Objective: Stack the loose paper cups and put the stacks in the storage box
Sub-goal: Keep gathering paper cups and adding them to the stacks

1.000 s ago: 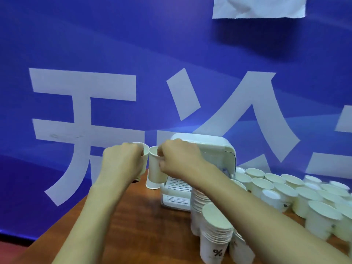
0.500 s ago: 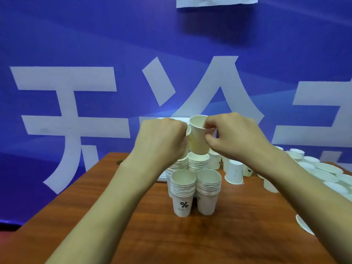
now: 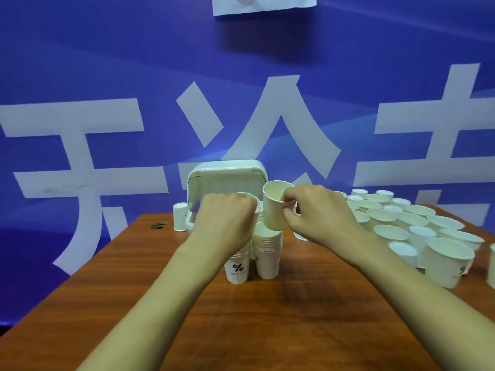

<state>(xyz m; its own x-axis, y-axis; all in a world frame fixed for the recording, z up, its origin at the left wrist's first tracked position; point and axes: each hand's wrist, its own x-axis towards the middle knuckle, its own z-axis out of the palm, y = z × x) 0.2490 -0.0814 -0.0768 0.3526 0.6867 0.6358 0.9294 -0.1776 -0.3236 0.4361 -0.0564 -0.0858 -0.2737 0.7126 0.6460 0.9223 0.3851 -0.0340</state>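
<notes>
My right hand [image 3: 318,212] pinches a white paper cup [image 3: 274,207] by its rim, upright, just above a stack of cups [image 3: 267,253] in the middle of the wooden table [image 3: 267,317]. My left hand [image 3: 226,220] grips another cup [image 3: 251,202], mostly hidden behind its knuckles, over a second stack whose bottom cup bears a % mark [image 3: 237,269]. The white storage box [image 3: 227,180] stands behind the stacks with its lid raised; its inside is hidden.
Several loose white cups [image 3: 401,223] crowd the table's right side, some upside down. One upturned cup [image 3: 179,216] stands left of the box. A blue banner with large white characters [image 3: 107,116] hangs close behind the table. The table's left edge runs diagonally.
The view swung from the table's left part to its middle. Both hands carried their cups from beside the box to above the two stacks, the right cup sinking close to its stack.
</notes>
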